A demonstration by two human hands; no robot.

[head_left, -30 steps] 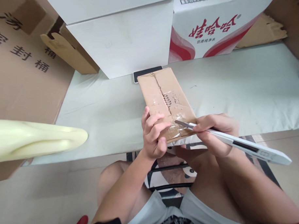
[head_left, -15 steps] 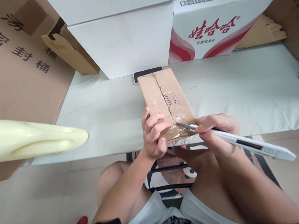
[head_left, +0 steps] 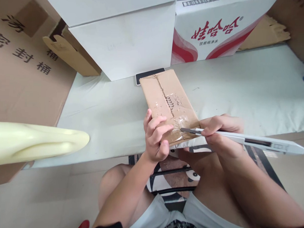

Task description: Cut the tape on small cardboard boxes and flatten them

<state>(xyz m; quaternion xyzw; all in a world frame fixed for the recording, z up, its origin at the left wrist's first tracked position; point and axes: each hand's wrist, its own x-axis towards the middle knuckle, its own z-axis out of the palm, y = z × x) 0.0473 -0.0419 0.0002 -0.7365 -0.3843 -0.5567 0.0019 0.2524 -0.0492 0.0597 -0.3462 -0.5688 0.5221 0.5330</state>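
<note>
A small brown cardboard box [head_left: 159,99] leans over the front edge of the pale-covered table, with a ragged seam and clear tape along its top face. My left hand [head_left: 157,137] grips its near left side, fingers bent over the top face. In my right hand [head_left: 222,133] is a white utility knife [head_left: 258,141], pinched near its front end between thumb and fingers. The knife's dark blade is out and its tip lies at the taped seam near the box's close end. Whether the tip is in the tape or just on it, I cannot tell.
Behind the box a dark flat device with a white rim [head_left: 149,73] lies against a large white box [head_left: 124,43]. A white-and-red carton [head_left: 214,39] stands farther right. A pale yellow rounded object [head_left: 48,143] juts in from the left, before a big brown carton [head_left: 30,93].
The utility knife has shifted slightly right and its rear end has swung up, so it lies flatter. My right hand moved with it. The box and my left hand stay put.
</note>
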